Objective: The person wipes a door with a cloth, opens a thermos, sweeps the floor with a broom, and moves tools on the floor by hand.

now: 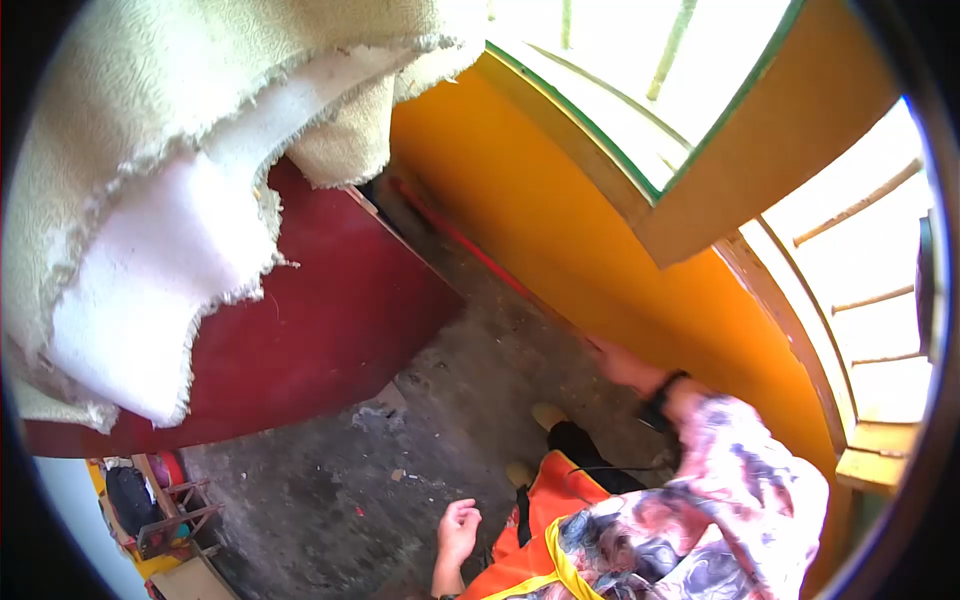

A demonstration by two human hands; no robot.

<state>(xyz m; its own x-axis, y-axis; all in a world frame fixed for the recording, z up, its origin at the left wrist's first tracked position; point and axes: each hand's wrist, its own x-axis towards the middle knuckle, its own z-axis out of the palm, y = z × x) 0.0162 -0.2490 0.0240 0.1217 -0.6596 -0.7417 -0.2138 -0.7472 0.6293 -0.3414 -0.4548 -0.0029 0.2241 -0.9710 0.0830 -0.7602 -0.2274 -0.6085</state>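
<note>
My right hand [622,366], wearing a dark wristband, reaches forward beside the orange wall and is closed on the near end of a long red pole [480,254]. The pole slants away along the wall's foot; its far end lies in shadow near the dark red panel, so what is on it cannot be made out. My left hand [459,528] hangs low over the floor, fingers loosely curled and apart, holding nothing. An orange apron [560,492] with yellow trim covers my front.
A large dark red panel [330,310] with ragged-edged cream fabric [170,110] over it fills the left. Barred windows [640,70] top the orange wall [540,190]. Debris [380,412] dots the concrete floor [330,500]. A cluttered box [130,500] stands lower left.
</note>
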